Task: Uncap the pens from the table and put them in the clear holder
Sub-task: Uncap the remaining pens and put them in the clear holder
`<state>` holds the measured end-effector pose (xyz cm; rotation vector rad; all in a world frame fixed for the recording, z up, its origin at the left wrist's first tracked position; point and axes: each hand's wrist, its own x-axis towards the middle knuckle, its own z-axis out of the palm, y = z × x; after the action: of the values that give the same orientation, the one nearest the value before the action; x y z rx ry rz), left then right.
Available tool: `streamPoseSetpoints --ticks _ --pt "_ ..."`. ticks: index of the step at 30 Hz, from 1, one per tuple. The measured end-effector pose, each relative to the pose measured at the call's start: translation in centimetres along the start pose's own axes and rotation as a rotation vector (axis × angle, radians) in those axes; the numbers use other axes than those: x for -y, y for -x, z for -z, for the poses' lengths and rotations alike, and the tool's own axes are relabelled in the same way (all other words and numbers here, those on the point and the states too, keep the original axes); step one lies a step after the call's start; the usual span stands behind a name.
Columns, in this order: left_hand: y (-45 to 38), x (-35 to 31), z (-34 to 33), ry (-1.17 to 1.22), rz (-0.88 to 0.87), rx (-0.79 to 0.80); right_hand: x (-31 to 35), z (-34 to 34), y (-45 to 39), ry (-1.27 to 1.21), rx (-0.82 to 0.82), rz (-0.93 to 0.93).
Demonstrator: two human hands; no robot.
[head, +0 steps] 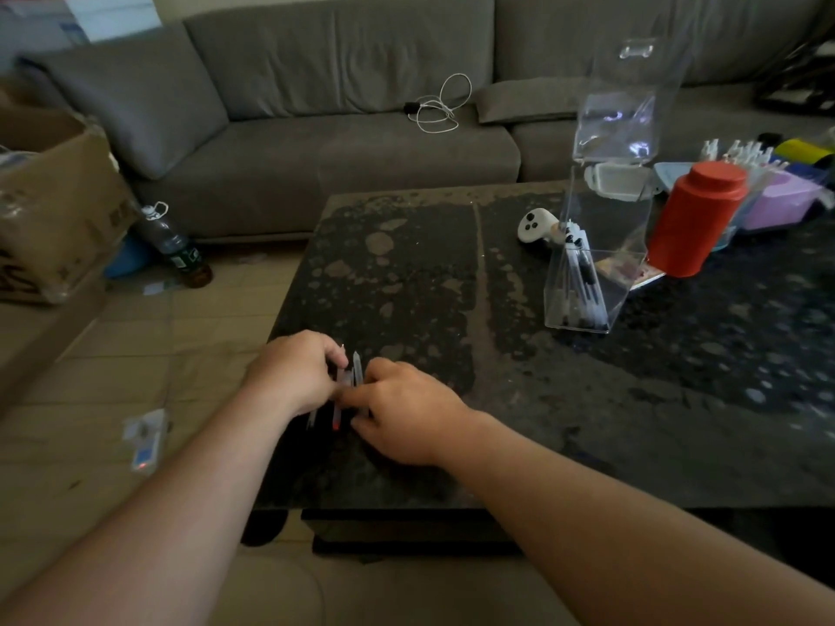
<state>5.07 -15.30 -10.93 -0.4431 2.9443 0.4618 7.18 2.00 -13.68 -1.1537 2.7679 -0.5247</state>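
At the near left corner of the dark speckled worktop [452, 273], both my hands are together over a small bunch of clear pens [347, 386]. My left hand [293, 372] has its fingers curled around the pens from the left side, and my right hand [406, 413] pinches them from the right with the fingers bent. The picture is a little blurred here, so I cannot tell how many pens there are; maybe three. One pen shows a red end [335, 426] pointing toward me, and the pointed ends stick out above my fingers.

The clear holder [587, 282] stands well apart, on the right part of the worktop. Some pens [580, 273] with black parts are already inside it, leaning at the left wall. Just behind the holder lies a white game controller [535, 225], and beside it on the right stands a red canister [696, 219]. A tall clear plastic package [616, 124] rises behind the holder.

Behind the worktop is a grey sofa [316, 142] with a white cable [440, 106] on its seat. On the floor at the left are a cardboard box [54, 196] and a plastic bottle [174, 244].
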Motion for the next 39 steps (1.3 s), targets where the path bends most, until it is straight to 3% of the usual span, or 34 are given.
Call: streamPoseSetpoints --ticks 3,9,14,18,24,28,39 --pt "0.1 -0.6 0.0 -0.056 0.003 0.041 0.0 -0.1 -0.4 0.073 -0.019 -0.067" --pt "1.1 -2.1 0.4 -0.105 -0.043 0.044 -1.3 2.2 -0.5 0.133 -0.006 -0.381" --pt "2.0 -3.9 0.3 0.122 -0.123 -0.153 -3.4 4.0 0.5 0.007 0.045 -0.539" --pt "2.2 -4.9 0.2 0.308 -0.152 -0.116 -5.5 5.2 1.6 -0.163 -0.019 -0.605" --pt "2.3 -5.4 -1.1 0.496 -0.198 -0.071 -7.6 7.2 3.3 -0.29 -0.323 -0.481" --pt "2.2 -6.1 -1.7 0.513 -0.166 -0.082 -8.8 7.8 4.2 -0.141 -0.341 -0.356" --pt "2.9 -7.1 -1.5 0.441 -0.204 -0.107 -8.8 7.8 4.1 -0.062 -0.337 -0.272"
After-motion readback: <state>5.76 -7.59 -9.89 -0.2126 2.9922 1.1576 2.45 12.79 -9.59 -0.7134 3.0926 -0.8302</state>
